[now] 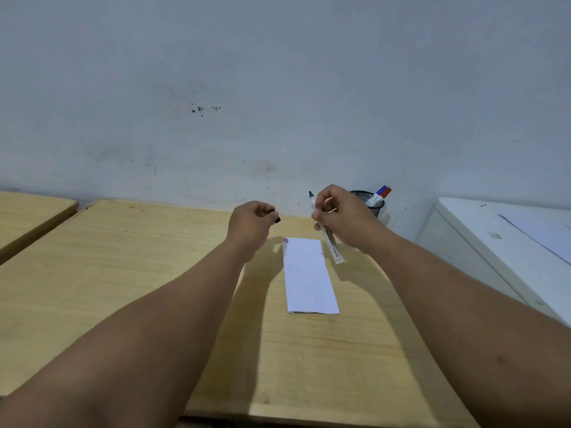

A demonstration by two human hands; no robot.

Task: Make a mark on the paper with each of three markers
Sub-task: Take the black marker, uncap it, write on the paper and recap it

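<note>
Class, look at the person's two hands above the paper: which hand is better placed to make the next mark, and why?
The right hand. It holds the uncapped marker above the far end of the paper, tip pointing up, so it needs turning. The left hand holds only the black cap.

The desk (129,273) was pale wood-grain laminate, smooth with a dull sheen. The paper (307,276) on it looked matt white, creased at its near edge. The marker (331,242) had a glossy white plastic barrel with printed lettering. The pen cup (372,202) was black wire mesh. The wall (278,88) was matt painted plaster, scuffed and speckled.
</note>
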